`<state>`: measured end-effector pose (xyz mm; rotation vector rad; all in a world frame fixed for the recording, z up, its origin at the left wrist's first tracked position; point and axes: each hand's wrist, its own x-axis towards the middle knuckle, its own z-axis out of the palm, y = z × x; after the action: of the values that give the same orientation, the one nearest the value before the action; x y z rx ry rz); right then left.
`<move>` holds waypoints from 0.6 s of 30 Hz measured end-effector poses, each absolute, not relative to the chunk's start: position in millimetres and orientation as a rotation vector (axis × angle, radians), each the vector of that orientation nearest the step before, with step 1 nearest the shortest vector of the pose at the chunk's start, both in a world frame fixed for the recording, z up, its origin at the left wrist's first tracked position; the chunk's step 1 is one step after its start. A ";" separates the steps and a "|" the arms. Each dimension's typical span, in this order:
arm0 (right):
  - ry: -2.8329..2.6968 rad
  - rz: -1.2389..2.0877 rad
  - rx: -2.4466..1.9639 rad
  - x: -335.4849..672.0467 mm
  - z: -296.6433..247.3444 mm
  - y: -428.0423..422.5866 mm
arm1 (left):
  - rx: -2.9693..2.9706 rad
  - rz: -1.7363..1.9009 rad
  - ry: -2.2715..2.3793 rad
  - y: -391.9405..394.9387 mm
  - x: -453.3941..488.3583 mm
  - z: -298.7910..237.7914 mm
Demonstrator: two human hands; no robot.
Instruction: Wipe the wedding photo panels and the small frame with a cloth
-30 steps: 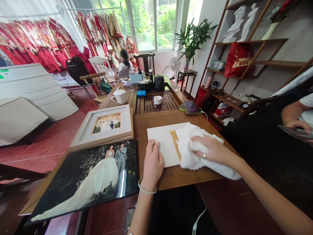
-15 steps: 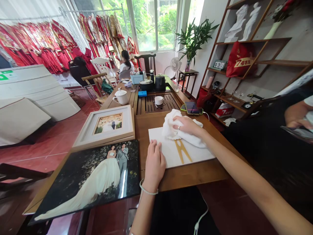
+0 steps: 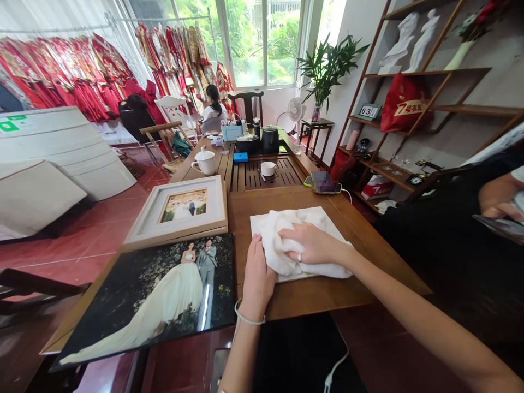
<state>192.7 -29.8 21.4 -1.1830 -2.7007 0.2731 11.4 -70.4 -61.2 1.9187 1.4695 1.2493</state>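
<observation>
A white flat panel lies on the wooden table in front of me. My right hand presses a bunched white cloth onto the panel's near left part, fingers curled over the cloth. My left hand rests flat on the table at the panel's left edge, fingers together and stretched out, holding nothing. The cloth hides most of the panel.
A large wedding photo print lies at the near left, a framed photo behind it. A phone, cups and kettles stand further back. Another person's arm is at the right; a person sits at the far end.
My right hand has swept the cloth from the panel's right side to its far edge, then back toward me to the near left. The left hand stays in place.
</observation>
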 end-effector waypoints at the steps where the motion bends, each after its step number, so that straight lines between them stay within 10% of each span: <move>1: -2.710 0.275 -1.176 196.2 21.3 -39.2 | 1.904 1.252 1.472 -70.1 11.5 -61.6; 18: -2.644 0.152 -1.293 157.3 15.5 13.2 | 1.684 1.355 1.487 -72.5 13.4 -42.2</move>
<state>157.3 13.2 15.5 -1.2934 -2.6441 0.1524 13.4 -72.5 -42.2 1.6843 1.4875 1.3551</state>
